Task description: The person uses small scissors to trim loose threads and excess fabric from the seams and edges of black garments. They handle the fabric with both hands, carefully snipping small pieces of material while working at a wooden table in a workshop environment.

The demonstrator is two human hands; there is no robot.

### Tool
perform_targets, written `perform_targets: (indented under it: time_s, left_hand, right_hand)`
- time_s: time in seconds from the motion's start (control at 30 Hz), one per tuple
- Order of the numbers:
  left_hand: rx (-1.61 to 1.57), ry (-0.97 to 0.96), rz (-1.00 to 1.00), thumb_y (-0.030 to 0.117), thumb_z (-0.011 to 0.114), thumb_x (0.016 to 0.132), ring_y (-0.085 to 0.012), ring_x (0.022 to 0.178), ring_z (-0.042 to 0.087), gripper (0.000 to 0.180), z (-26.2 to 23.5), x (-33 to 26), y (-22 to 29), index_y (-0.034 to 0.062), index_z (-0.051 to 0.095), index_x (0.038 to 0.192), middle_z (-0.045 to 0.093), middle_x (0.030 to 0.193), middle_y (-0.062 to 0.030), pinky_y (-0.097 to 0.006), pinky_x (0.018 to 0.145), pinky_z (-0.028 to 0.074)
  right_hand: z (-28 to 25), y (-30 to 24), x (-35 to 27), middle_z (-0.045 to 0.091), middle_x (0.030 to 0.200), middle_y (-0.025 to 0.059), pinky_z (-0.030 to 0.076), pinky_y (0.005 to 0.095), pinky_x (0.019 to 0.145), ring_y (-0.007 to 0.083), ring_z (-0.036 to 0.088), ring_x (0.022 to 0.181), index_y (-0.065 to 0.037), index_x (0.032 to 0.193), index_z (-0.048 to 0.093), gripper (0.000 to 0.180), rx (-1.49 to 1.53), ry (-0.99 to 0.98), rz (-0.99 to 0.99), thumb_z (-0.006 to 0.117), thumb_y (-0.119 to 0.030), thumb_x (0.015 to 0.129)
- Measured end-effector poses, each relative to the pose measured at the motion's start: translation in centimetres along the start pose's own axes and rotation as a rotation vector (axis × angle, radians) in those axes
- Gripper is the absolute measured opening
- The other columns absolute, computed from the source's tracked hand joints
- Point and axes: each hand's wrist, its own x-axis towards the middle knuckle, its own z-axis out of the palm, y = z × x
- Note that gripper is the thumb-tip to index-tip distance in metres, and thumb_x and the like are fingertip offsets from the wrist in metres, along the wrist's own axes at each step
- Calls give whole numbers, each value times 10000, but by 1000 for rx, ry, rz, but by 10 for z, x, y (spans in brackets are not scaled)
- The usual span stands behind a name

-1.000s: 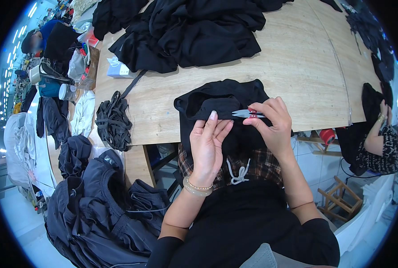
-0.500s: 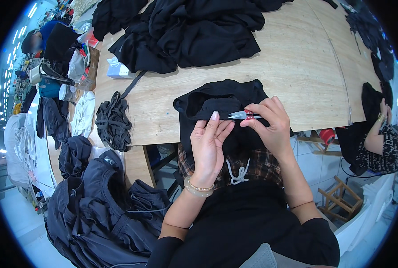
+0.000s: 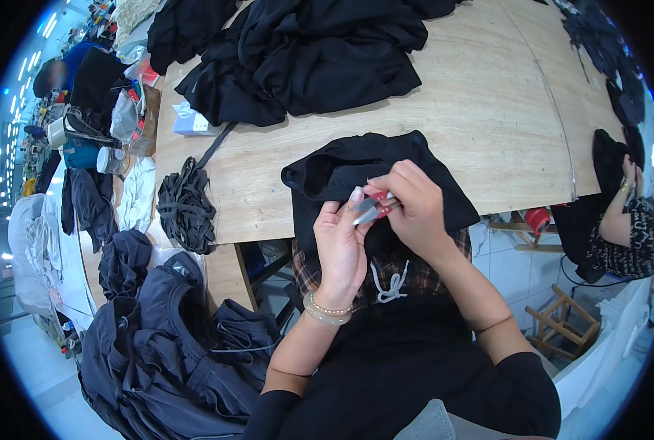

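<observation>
A black garment (image 3: 444,192) lies at the table's near edge, its opening facing left and part of it hanging toward my lap. My left hand (image 3: 342,246) is at the garment's near side, palm up, thumb and fingers pinched together at the cloth. In my right hand (image 3: 417,209) is a pair of red-handled thread snips (image 3: 375,209). Their pale blades point left and down, close to my left fingertips. Whether the blades touch the cloth or a thread cannot be made out.
A heap of black garments (image 3: 320,62) covers the far table (image 3: 488,95). A tissue box (image 3: 193,121) and a bundle of dark strips (image 3: 186,205) lie at left. Dark clothes (image 3: 166,352) pile up at lower left. Another person (image 3: 624,227) sits at right near a wooden stool (image 3: 564,323).
My right hand has moved left and slightly down, turning the snips so their blades slant toward my left fingertips. My left hand has barely moved.
</observation>
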Motion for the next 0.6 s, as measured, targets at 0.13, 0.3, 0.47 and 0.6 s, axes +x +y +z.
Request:
perform_targets:
  time_s: [0.13,0.3,0.47,0.6]
  left_hand:
    - [21,7,-64,99,630,993,-186,969,706,200,-13,7,-6,16,600,1173,697,1094,-95,-352,909,595]
    - [39,-9,-72,50,627,983,-174,1006,691,224,-4,5,5,9,594,1201,690,1111,-86,-343,936,581]
    - [89,-52,-20,-25,625,955,-161,1073,658,265,2,5,3,4,585,1215,665,1179,-101,-325,972,547]
    - [170,-58,21,-31,634,946,-158,1070,654,266,2,6,3,-7,583,1206,665,1181,-105,-322,971,535]
  right_hand:
    - [18,14,3,609,784,43,485,294,650,136,596,723,-6,913,641,99,355,81,401,686,19,828]
    - [-3,35,-5,609,843,-9,462,219,769,68,574,829,12,966,633,152,545,-14,603,689,-128,949]
    - [-14,3,2,536,883,78,497,269,717,158,602,792,15,985,607,209,289,-136,274,748,-25,836]
    - [1,6,3,532,844,52,478,304,683,142,570,774,-8,951,568,140,-6,-125,156,682,-79,908]
